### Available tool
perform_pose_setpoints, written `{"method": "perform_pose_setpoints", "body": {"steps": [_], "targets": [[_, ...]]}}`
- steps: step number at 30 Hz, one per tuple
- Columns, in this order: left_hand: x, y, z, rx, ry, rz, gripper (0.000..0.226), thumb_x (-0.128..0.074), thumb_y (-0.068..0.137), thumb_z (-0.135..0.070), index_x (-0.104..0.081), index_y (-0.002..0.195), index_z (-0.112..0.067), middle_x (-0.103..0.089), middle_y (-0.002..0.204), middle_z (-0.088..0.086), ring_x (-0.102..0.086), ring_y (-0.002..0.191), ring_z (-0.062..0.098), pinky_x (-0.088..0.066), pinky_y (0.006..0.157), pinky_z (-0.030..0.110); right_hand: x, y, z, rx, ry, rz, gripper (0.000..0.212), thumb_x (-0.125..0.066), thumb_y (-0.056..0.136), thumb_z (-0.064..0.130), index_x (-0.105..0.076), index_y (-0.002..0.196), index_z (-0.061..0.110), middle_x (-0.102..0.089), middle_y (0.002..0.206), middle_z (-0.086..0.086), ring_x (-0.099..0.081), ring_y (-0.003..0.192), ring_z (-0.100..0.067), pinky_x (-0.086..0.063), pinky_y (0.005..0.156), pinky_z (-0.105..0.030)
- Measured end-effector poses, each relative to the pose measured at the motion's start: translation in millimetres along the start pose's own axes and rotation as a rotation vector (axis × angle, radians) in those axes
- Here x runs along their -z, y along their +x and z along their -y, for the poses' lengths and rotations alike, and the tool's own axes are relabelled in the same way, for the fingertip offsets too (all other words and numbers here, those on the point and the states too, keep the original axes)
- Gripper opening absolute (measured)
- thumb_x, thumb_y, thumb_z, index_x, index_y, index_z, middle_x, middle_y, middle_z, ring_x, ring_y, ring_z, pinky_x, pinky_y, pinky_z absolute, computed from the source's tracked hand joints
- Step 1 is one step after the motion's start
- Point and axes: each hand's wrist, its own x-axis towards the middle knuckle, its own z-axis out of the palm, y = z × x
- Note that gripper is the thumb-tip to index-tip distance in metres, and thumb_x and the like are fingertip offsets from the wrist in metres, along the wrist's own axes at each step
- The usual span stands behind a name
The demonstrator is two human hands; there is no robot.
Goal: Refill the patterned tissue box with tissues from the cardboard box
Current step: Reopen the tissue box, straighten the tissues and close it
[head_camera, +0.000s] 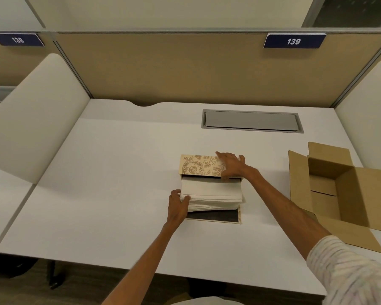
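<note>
Tissues [211, 194] already sit half inside the patterned tissue box [198, 165] at frame centre, your left hand [177, 206] with fingers clamped on the stack's edge, your right hand [230, 165] spread flat on top, the cardboard box [339, 190] at right apparently empty, leaving pushing in and closing.

Beige tissue box [201, 165] with tan leaf scrolls; white tissues [211, 194]; plain brown cardboard box [343, 194]; white surface [110, 183]; pale striped sleeve [352, 269].
</note>
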Motion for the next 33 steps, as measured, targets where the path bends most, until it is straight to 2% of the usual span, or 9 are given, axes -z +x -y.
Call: {"method": "perform_pose_setpoints", "body": {"steps": [5,8,12,18,21,23,25,29,33], "targets": [[4,12,-12,0.309,-0.24,0.043,0.081,-0.061,0.088,-0.053,-0.029,0.148,-0.009,-0.039,0.15,0.016,-0.043,0.133,0.035,-0.039,0.111,0.05,-12,-15,-13,-0.113,0.281,-0.201,0.107,-0.078,0.075,0.032,-0.008,0.155,0.025,-0.008,0.164,-0.004,-0.009,0.15,-0.024,-0.009,0.119,-0.054],[10,21,-25,0.407,-0.286,0.149,0.093,-0.064,0.082,-0.062,-0.028,0.151,-0.011,-0.035,0.154,0.013,-0.036,0.139,0.036,-0.036,0.112,0.055,-41,-41,-25,-0.447,0.764,-0.429,0.103,-0.073,0.078,0.05,-0.011,0.154,0.018,-0.018,0.161,-0.013,-0.024,0.145,-0.033,-0.023,0.117,-0.054],[7,31,-34,0.371,-0.119,0.2,0.092,-0.067,0.081,-0.059,-0.032,0.148,-0.006,-0.04,0.151,0.015,-0.04,0.137,0.035,-0.037,0.108,0.047,-75,-63,-26,-0.654,1.15,-0.099,0.121,-0.057,0.068,0.081,-0.004,0.155,0.016,-0.01,0.163,-0.011,-0.022,0.145,-0.036,-0.027,0.114,-0.058],[4,37,-38,0.391,-0.048,0.204,0.084,-0.071,0.078,-0.055,-0.041,0.139,-0.006,-0.051,0.131,0.011,-0.048,0.127,0.034,-0.039,0.088,0.042,-87,-56,-15,-0.597,1.066,-0.013,0.118,-0.067,0.065,0.075,-0.023,0.15,0.005,-0.033,0.155,-0.014,-0.036,0.138,-0.035,-0.039,0.105,-0.047],[10,36,-40,0.423,-0.093,0.24,0.07,-0.075,0.075,-0.056,-0.05,0.122,-0.01,-0.06,0.098,0.002,-0.061,0.093,0.023,-0.045,0.076,0.034,-93,-50,-19,-0.61,0.991,-0.031,0.107,-0.075,0.071,0.06,-0.028,0.146,0.001,-0.039,0.149,-0.017,-0.043,0.132,-0.035,-0.044,0.099,-0.041],[13,36,-40,0.408,-0.088,0.247,0.068,-0.077,0.074,-0.055,-0.052,0.117,-0.008,-0.064,0.097,0.004,-0.062,0.086,0.021,-0.047,0.07,0.031,-95,-49,-21,-0.605,0.993,-0.034,0.104,-0.076,0.07,0.059,-0.031,0.144,0.001,-0.041,0.147,-0.016,-0.044,0.131,-0.035,-0.044,0.099,-0.042],[14,37,-35,0.372,-0.05,0.22,0.073,-0.077,0.074,-0.054,-0.052,0.121,-0.005,-0.063,0.111,0.009,-0.06,0.098,0.025,-0.046,0.079,0.033,-95,-50,-23,-0.602,0.99,-0.036,0.102,-0.077,0.07,0.059,-0.033,0.142,0.001,-0.044,0.144,-0.016,-0.046,0.128,-0.034,-0.046,0.097,-0.041],[16,35,-28,0.365,-0.132,0.262,0.063,-0.078,0.075,-0.05,-0.054,0.115,-0.007,-0.066,0.099,0.005,-0.061,0.085,0.019,-0.048,0.074,0.03,-93,-53,-25,-0.583,1.02,0.003,0.096,-0.079,0.068,0.056,-0.039,0.136,0.001,-0.051,0.133,-0.014,-0.053,0.115,-0.029,-0.047,0.082,-0.035],[18,31,-18,0.279,-0.178,0.336,0.066,-0.08,0.077,-0.042,-0.056,0.127,-0.005,-0.068,0.12,0.012,-0.064,0.111,0.028,-0.051,0.103,0.04,-91,-59,-32,-0.54,1.083,0.067,0.073,-0.085,0.065,0.048,-0.05,0.118,0.012,-0.056,0.108,-0.002,-0.055,0.093,-0.017,-0.047,0.075,-0.029]]}}
